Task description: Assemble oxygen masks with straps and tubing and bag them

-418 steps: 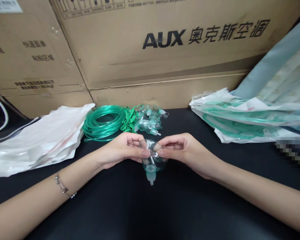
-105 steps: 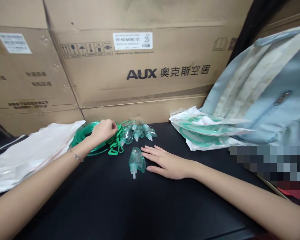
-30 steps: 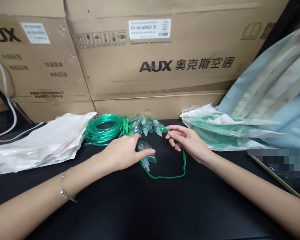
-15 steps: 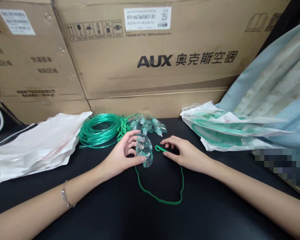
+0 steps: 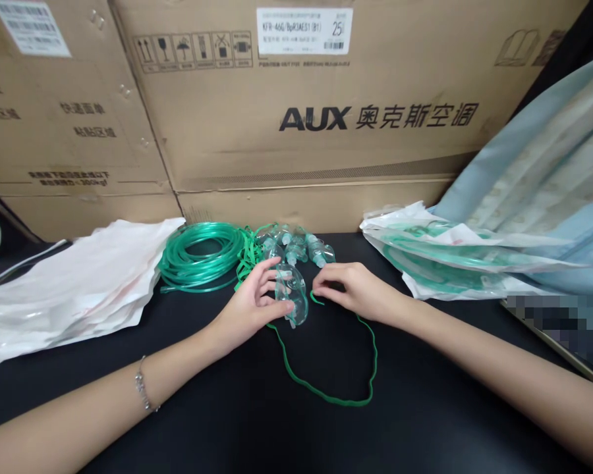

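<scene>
My left hand (image 5: 264, 296) is closed round the edge of a clear oxygen mask (image 5: 296, 304), thumb in front and fingers behind it. A green elastic strap (image 5: 321, 397) loops down from the mask across the black table and rises again to my right hand (image 5: 353, 289). The thumb and forefinger of that hand pinch the strap near its free end, which curls out to the left of the fingertips, close to the mask but apart from it. Where the strap meets the mask is hidden behind my left hand.
Behind lie coiled green tubing (image 5: 202, 257), several clear masks (image 5: 296, 247) and a tangle of green straps (image 5: 251, 253). White pouches (image 5: 79, 280) are stacked at left, packaged green tubing (image 5: 439, 253) at right. A large cardboard box (image 5: 301, 158) stands along the back.
My right hand has turned and drawn its thumb and forefinger together on the strap's end, where the strap's curl has shifted. My left hand keeps holding the mask. The view has moved slightly.
</scene>
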A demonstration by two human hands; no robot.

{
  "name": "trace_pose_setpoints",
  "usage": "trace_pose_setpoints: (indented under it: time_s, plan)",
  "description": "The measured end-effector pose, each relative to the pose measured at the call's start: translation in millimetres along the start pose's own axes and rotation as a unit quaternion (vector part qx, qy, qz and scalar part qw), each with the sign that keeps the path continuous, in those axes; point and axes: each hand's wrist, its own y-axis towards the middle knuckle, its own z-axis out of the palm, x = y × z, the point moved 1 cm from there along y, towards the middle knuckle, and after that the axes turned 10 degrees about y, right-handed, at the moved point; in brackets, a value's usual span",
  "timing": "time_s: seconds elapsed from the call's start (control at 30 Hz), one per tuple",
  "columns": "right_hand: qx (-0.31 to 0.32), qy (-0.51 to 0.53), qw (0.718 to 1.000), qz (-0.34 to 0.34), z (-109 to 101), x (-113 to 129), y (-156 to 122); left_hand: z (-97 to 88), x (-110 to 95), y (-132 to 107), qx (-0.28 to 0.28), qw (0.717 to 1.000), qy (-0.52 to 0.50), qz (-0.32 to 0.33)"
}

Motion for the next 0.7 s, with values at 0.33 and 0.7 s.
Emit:
trace_pose_setpoints:
  time_s: [0.33,0.7]
  plan:
    - [-0.116,0.241,0.956,0.120,6,15,-10,-0.4,3,1,0.007,1.000,0.009,0.009]
    - [-0.060,0.149,0.985,0.062,5,4,-16,-0.7,4,1,0.002,1.000,0.004,0.001]
